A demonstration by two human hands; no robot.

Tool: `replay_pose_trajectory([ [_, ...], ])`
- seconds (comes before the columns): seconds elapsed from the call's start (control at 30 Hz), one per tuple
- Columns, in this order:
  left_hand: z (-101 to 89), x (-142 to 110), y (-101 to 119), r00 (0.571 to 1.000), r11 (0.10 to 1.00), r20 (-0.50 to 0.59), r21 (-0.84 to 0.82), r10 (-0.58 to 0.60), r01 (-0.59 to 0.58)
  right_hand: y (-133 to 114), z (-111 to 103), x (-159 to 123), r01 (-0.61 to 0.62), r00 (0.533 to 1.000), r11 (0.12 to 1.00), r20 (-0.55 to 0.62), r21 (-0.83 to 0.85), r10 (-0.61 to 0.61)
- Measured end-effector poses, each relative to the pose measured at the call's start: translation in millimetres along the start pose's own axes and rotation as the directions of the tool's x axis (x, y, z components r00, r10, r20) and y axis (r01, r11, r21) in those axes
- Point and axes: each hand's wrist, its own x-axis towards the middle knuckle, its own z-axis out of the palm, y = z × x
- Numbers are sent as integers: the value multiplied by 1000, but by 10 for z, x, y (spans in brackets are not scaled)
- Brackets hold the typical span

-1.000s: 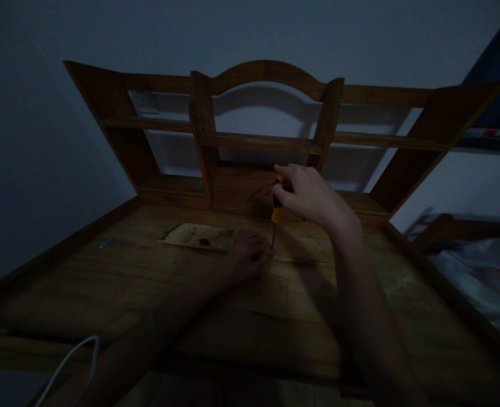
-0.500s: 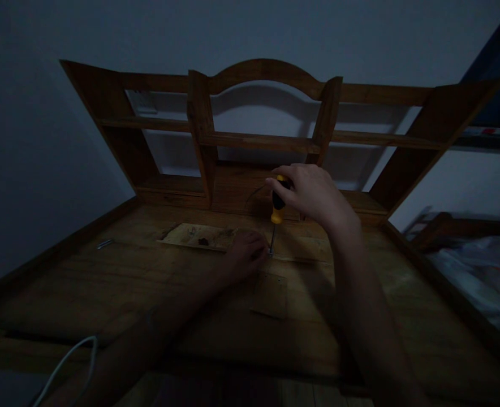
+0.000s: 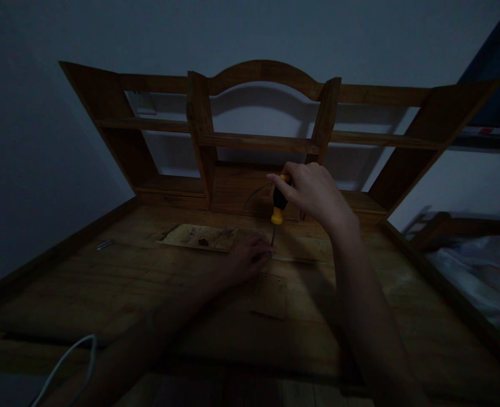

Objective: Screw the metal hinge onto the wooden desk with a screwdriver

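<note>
My right hand (image 3: 315, 189) is closed around the black-and-yellow handle of a screwdriver (image 3: 277, 217), which stands nearly upright with its shaft pointing down. The tip meets a small metallic piece (image 3: 270, 254) at the edge of a wooden strip (image 3: 298, 247); it is too dark to tell exactly what this piece is. Low beside the tip, my left hand (image 3: 249, 258) has its fingers bent together, and whatever they pinch is hidden. A small square wooden piece (image 3: 270, 297) with little holes lies just in front of them.
A pale, rough-surfaced board (image 3: 199, 236) lies left of my left hand. Farther left is a small metal object (image 3: 104, 245). Wooden shelving (image 3: 258, 141) rises along the back of the wooden desktop (image 3: 148, 282). A white cable (image 3: 69, 353) loops at the front left.
The screwdriver's handle has tilted very slightly to the right, and the right-hand fingers have shifted on its top. My left-hand fingers have moved a little beside the tip.
</note>
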Motion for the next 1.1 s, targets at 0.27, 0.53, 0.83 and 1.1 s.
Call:
replay_pose_trajectory([
  [0.27,2,-13,-32,999,1000,38,1,-2,2,3,-7,6,48,998,982,20,185,-53],
  [0.53,37,-19,-102,1000,1000,25,-6,11,-11,76,-99,-27,107,990,929,52,354,-133],
  [0.83,-13,-8,-75,999,1000,27,-7,23,-23,-59,-34,-16,60,998,992,26,108,-63],
  [1.1,-17,-4,-70,999,999,6,18,42,-43,-9,-61,-9,108,988,952,73,286,-134],
])
